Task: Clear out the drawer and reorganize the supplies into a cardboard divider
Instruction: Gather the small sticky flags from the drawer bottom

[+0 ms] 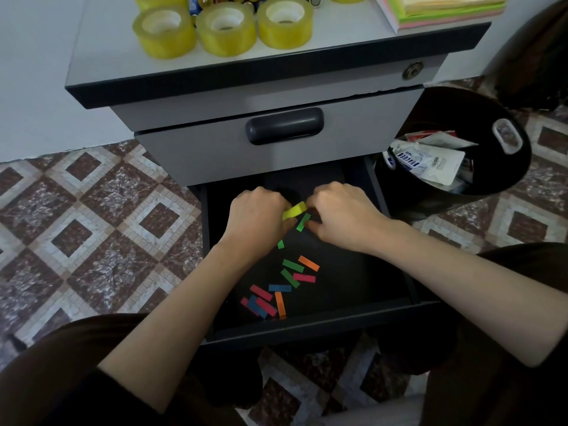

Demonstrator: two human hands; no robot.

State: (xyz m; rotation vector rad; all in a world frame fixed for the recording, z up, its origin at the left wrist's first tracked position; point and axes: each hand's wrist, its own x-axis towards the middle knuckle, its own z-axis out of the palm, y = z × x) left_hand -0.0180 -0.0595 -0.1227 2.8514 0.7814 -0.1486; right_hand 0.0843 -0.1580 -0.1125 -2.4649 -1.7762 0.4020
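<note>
I see patterned tile floor [101,210], grey cabinet [196,149], bottom drawer [307,330] open. Left hand [258,216] fingers pinch a yellow strip stack [294,210] inside it; right hand [344,213] curled alongside, grip unclear. Loose coloured strips [292,265] on the drawer floor. Tape rolls [226,29] on top, black bin [479,118] to the right.

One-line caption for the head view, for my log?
Over coloured strips scattered in the open drawer, left hand grips a yellow strip stack, right hand at a green strip.

Both hands, left hand [256,215] and right hand [344,215], pinch yellow strips [294,210] inside the open drawer [353,272].
</note>
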